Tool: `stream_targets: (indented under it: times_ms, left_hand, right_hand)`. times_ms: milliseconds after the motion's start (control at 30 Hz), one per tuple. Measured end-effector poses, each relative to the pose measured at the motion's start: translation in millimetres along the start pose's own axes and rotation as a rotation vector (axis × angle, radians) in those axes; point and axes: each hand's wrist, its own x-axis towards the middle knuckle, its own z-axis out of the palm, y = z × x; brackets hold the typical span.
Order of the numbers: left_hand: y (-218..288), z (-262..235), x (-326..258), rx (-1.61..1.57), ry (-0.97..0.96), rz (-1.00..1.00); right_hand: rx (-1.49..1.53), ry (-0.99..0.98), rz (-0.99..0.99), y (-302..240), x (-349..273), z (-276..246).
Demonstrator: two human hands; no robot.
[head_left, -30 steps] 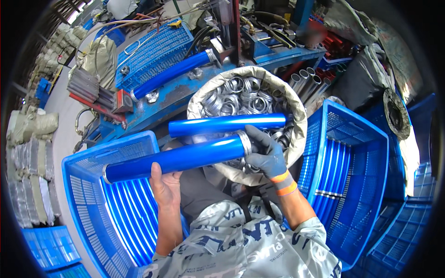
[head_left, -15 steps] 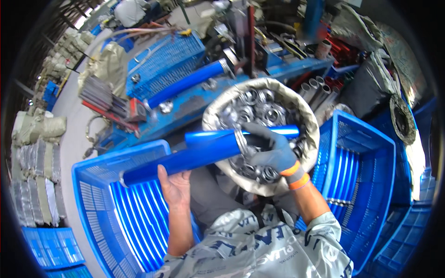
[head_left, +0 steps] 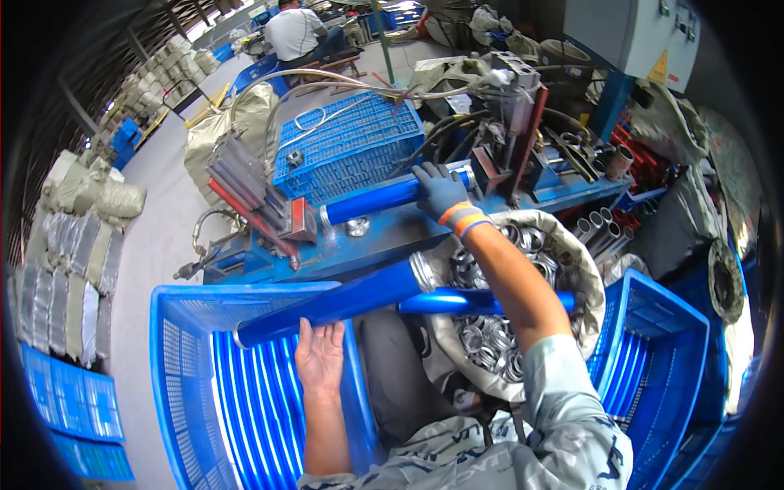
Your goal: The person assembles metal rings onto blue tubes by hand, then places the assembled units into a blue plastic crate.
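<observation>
A glossy blue cylindrical tube with silver metal end rings (head_left: 339, 300) slants above a blue plastic crate (head_left: 181, 384), resting on the uncurled fingers of the bare left hand (head_left: 320, 359). The grey-gloved right hand (head_left: 441, 189) clasps another ringed blue tube (head_left: 371, 198) at the blue metal bench (head_left: 392, 243).

The tubes (head_left: 331, 303) are blue, the rings (head_left: 486, 339) silvery, the glove (head_left: 442, 191) grey with an orange-banded cuff (head_left: 465, 217), the sack (head_left: 581, 263) cream.

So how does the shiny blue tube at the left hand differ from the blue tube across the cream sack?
The left tube has silvery end rings; the sack tube shows none at its left end. The left tube slants in view against the left hand; the sack tube lies nearly level. Both are shiny blue.
</observation>
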Motion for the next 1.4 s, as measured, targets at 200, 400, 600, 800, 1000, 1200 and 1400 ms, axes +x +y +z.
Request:
stream_targets:
  times_ms: [200,400,600,800,1000,1200,1400]
  left_hand:
    - [-18.2,-28.6,43.1,0.062,-0.006,-0.037]
    - [-36.5,19.6,113.7,0.196,-0.113,-0.049]
    - [-150.0,96.1,250.9,0.244,-0.191,-0.21]
    - [-202.1,69.1,337.9,0.266,-0.015,-0.274]
    - [-213.9,60.8,349.4,0.311,0.042,-0.338]
    - [-204.2,49.9,345.3,0.401,-0.029,-0.289]
    - [-175.1,41.8,266.4,0.532,0.034,-0.235]
  right_hand:
    - [-0.275,-0.007,0.02,67.3,35.4,31.4]
    - [0.433,0.515,-0.108,-2.6,18.8,-146.4]
    - [0.823,0.659,0.369,18.6,-113.9,-274.5]
    - [0.67,0.781,0.6,70.0,-343.6,-340.0]
    - [0.514,0.819,0.935,68.1,-505.4,-406.1]
    - [0.177,0.639,1.156,128.5,-726.5,-413.7]
    - [0.092,0.352,1.665,50.2,-1008.2,-369.1]
